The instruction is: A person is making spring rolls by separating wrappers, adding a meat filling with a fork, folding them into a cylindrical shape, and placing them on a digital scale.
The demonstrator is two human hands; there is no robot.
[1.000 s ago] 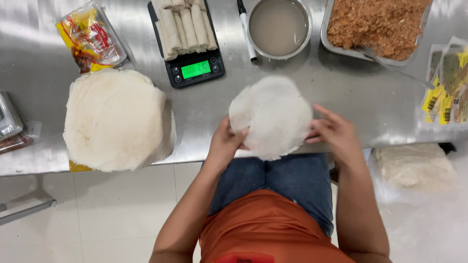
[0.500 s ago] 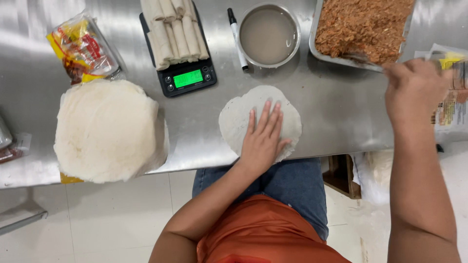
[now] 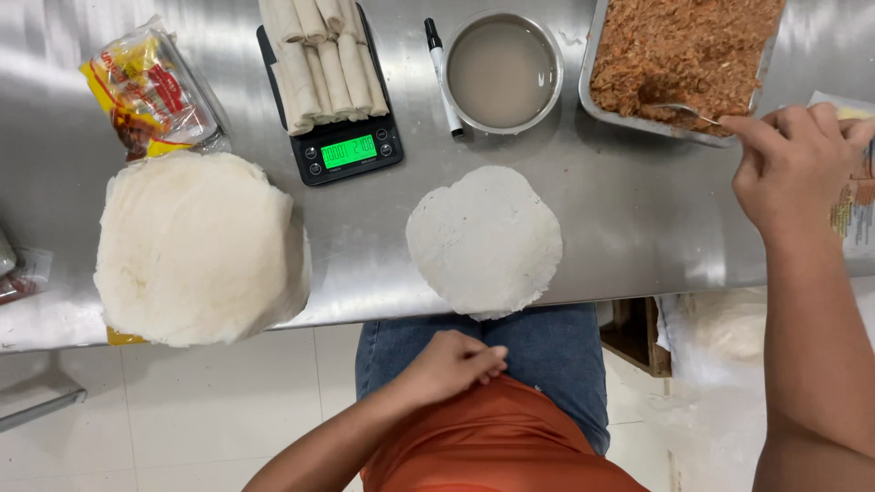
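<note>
Wrappers in a white stack (image 3: 196, 246) sit at my far left beside a scale (image 3: 339, 137) loaded with finished rolls (image 3: 321, 59), my left hand (image 3: 451, 364) curls loosely empty below the single flat wrapper (image 3: 485, 241), and my right hand (image 3: 793, 164) pinches a spoon (image 3: 684, 111) dipped into the filling tray (image 3: 679, 55), nothing blocking it.
</note>
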